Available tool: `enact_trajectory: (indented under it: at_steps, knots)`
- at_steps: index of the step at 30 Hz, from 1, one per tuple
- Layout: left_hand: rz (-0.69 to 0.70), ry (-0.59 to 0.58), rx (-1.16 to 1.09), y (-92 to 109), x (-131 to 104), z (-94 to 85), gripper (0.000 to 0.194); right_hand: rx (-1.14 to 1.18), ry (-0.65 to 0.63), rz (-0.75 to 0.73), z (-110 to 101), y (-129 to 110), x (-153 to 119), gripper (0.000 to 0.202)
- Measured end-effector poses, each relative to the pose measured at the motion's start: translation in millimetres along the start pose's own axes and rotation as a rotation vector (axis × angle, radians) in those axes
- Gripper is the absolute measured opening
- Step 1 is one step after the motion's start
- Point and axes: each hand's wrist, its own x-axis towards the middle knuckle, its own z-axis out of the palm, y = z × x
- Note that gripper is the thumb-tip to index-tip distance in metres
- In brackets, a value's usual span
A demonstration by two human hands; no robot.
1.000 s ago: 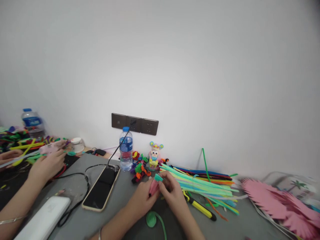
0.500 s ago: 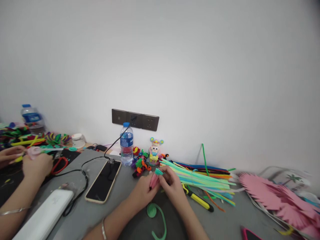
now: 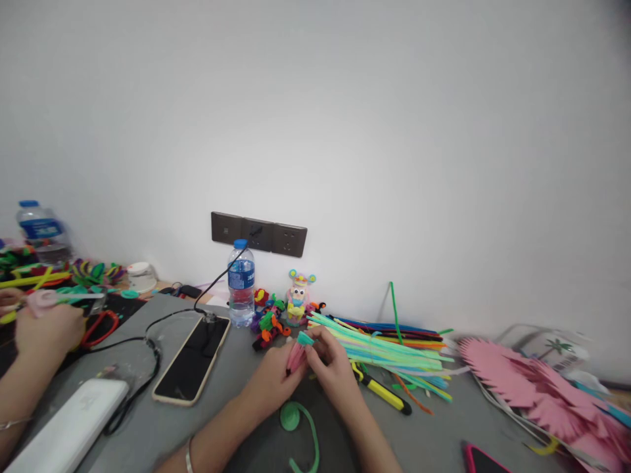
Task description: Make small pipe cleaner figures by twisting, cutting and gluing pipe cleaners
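Close together over the grey table, both of my hands are at a small pink piece (image 3: 296, 358) with a teal strip (image 3: 305, 338) at its top. My left hand (image 3: 273, 368) is closed around the pink part, whose dark lower tip shows. The fingers of my right hand (image 3: 331, 358) are bent and pinch at the teal strip; the exact contact is partly hidden. Below them on the table lies a green coil (image 3: 290, 416) with a long curved tail.
Right of my hands lie a bundle of pipe cleaners (image 3: 389, 348), a yellow utility knife (image 3: 382, 392) and pink zigzag-edged paper (image 3: 522, 374). Leftward are a phone (image 3: 192, 361), a water bottle (image 3: 241, 286), a white power bank (image 3: 73, 427) and another person's hand (image 3: 46, 328). A clay figurine (image 3: 298, 299) stands behind.
The whole view has shifted slightly, so things appear farther left. My hands keep the pink piece and teal strip with nearly the same grip.
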Motion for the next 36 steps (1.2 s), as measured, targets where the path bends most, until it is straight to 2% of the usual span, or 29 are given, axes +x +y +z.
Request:
enact_trajectory:
  at_steps: [5, 36]
  knots:
    - [-0.046, 0.003, 0.038, -0.6, -1.3, 0.8, 0.022, 0.001, -0.011, 0.004, -0.7, -4.8, 0.1, 0.009]
    - [-0.041, -0.009, 0.044, 2.3, -0.2, 0.0, 0.027, -0.009, 0.0, 0.034, -0.2, -3.2, 0.0, 0.008]
